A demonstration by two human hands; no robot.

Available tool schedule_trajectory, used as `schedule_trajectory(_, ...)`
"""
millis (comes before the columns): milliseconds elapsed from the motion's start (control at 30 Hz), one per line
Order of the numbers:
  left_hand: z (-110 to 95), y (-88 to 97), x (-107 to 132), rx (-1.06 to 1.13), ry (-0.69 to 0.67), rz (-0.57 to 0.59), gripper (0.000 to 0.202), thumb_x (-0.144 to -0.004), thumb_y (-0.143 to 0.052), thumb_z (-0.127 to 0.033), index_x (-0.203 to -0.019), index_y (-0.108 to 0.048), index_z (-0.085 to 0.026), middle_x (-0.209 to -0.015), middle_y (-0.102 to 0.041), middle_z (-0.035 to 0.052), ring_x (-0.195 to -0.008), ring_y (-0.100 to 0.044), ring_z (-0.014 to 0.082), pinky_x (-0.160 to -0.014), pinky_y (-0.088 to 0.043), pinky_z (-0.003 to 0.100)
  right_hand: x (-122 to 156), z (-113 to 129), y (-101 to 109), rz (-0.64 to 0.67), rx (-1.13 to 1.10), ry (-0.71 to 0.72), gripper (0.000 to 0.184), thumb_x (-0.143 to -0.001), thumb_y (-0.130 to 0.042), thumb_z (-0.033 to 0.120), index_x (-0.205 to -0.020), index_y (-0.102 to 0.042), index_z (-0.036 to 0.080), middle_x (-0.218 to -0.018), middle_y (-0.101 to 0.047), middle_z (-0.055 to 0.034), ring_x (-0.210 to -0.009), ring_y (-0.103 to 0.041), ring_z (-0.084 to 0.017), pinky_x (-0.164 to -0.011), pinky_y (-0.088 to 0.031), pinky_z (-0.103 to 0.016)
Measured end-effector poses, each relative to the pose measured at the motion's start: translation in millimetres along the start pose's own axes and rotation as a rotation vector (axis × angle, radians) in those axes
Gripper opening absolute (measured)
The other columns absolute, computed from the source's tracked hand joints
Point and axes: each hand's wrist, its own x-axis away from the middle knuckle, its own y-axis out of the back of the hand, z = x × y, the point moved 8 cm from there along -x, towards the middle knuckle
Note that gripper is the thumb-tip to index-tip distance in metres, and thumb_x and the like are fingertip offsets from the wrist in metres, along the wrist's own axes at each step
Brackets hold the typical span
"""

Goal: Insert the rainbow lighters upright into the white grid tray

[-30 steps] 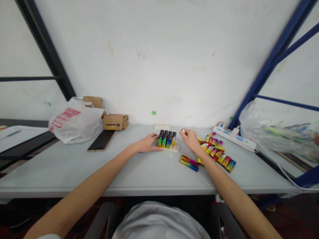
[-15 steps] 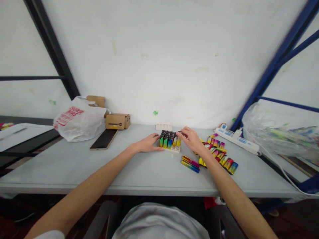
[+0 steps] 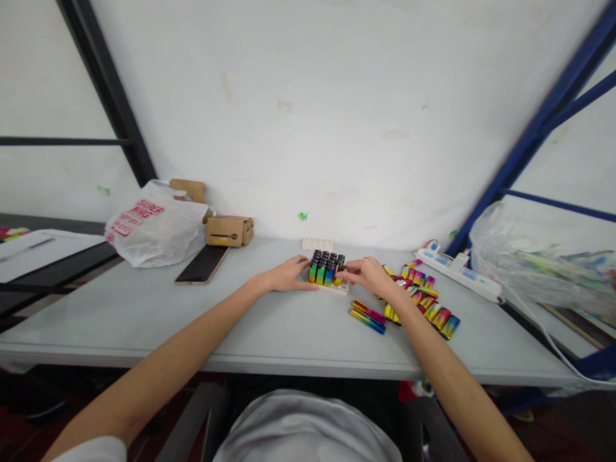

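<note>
A white tray (image 3: 339, 288) stands mid-table, filled with several upright rainbow-coloured lighters (image 3: 323, 269) with black tops. My left hand (image 3: 287, 275) rests against the tray's left side, fingers curled along it. My right hand (image 3: 368, 274) is at the tray's right front corner, fingertips pinched on a lighter that stands in the tray. A loose heap of lighters (image 3: 426, 297) lies to the right of my right hand, and two more lighters (image 3: 367, 316) lie side by side in front of it.
The grey table (image 3: 269, 327) also holds a white plastic bag (image 3: 154, 226), a cardboard box (image 3: 230, 231), a phone (image 3: 202, 264), a spare white tray (image 3: 316, 244) by the wall and a power strip (image 3: 459, 274). A clear bag of lighters (image 3: 539, 263) sits at right.
My right hand came down from beside the tray and lowered a lighter into the tray's right front corner. My left hand stayed against the tray.
</note>
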Motion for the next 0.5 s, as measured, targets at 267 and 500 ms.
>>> schedule_trajectory(267,-2,-0.8,0,-0.002,-0.003,0.010,0.093,-0.090,-0.068,-0.085,-0.151,-0.059,-0.016,-0.160,-0.057,0.0200,-0.148,-0.054,0.0398,-0.129,-0.040,0.046,-4,2,-12,0.047,0.088,-0.037,0.066,-0.101,-0.063,0.075,-0.066,-0.075,0.020,-0.061,-0.071,-0.0053,-0.056,-0.056,-0.017,-0.063,-0.038,-0.031)
schedule_trajectory(500,1,-1.6,0,0.000,0.003,0.001,0.092,-0.089,-0.069,-0.085,-0.151,-0.060,-0.017,-0.161,-0.057,0.0195,-0.148,-0.054,0.0397,-0.129,-0.040,0.047,7,0,-5,0.214,-0.089,-0.025,0.056,-0.089,-0.075,0.072,-0.077,-0.082,0.018,-0.070,-0.076,-0.0037,-0.062,-0.059,-0.017,-0.062,-0.043,-0.028)
